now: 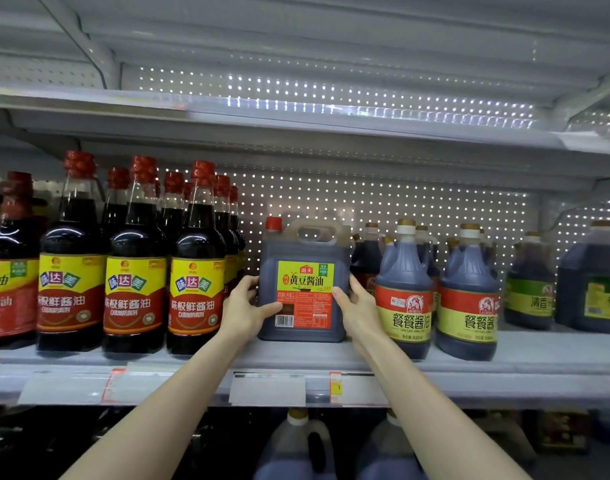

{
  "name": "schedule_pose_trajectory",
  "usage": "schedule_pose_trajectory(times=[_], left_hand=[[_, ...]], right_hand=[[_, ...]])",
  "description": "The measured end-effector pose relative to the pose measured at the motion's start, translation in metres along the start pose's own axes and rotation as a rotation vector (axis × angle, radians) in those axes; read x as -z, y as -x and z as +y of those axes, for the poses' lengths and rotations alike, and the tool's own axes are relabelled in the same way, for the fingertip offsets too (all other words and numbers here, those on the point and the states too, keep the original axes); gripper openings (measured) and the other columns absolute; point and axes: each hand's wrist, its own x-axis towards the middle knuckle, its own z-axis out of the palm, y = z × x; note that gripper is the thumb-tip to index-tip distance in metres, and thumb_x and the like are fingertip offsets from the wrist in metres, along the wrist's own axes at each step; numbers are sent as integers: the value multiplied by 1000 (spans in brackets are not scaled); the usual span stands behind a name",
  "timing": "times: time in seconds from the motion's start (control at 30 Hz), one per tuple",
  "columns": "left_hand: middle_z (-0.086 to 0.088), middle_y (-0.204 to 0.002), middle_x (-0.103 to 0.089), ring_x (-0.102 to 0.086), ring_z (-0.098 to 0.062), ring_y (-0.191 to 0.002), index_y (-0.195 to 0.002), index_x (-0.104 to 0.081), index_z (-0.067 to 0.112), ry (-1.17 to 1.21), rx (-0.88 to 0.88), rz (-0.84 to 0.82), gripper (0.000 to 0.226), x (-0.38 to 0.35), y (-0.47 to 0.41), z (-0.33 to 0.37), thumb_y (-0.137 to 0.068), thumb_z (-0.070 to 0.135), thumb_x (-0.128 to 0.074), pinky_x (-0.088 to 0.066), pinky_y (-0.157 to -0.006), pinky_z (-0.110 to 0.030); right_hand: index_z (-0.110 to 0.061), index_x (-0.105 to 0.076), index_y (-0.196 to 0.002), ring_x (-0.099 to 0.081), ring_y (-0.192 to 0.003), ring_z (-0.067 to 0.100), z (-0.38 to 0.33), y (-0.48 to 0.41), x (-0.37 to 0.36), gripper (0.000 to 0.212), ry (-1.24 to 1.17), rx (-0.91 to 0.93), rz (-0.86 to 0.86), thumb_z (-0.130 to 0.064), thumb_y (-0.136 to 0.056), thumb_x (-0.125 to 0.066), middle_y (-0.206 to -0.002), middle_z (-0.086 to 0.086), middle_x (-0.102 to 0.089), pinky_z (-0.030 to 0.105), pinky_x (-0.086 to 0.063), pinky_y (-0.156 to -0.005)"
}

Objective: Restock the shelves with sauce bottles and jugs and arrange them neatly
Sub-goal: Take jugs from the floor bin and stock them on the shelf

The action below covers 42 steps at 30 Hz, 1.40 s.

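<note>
A square dark soy sauce jug [305,258] with a red cap, a moulded handle and a yellow-and-red label stands upright on the middle shelf [538,351]. My left hand [243,308] grips its left side, thumb across the lower front of the label. My right hand [357,306] grips its right side, fingers wrapped round the edge. The jug sits in a gap between tall red-capped bottles [196,271] on its left and round-bodied jugs [404,292] on its right.
More dark jugs [594,282] stand at the far right of the shelf. Behind the held jug the perforated back panel shows. Price tags [267,389] hang on the shelf edge. Two jugs [296,448] stand on the shelf below. The shelf above carries nothing in view.
</note>
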Motion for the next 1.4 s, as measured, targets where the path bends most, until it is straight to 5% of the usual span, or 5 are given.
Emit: schedule_pose_trajectory(times=[0.67, 1.4], left_hand=[[-12, -139, -51, -49, -26, -128, -136, -43, 12, -25, 40, 1, 65, -9, -24, -7, -80, 5, -75, -45, -102, -40], [-9, -150, -39, -39, -24, -137, -149, -21, 20, 16, 90, -116, 76, -13, -40, -26, -89, -2, -62, -36, -112, -45]], right_hand=[[-21, -32, -150, -62, -108, 25, 11, -33, -12, 51, -35, -36, -3, -22, -101, -49, -128, 11, -61, 45, -52, -96], [-24, -28, -151, -57, -116, 27, 18, -41, -17, 54, -2, -23, 7, -22, -101, -48, -139, 10, -53, 44, -50, -98]])
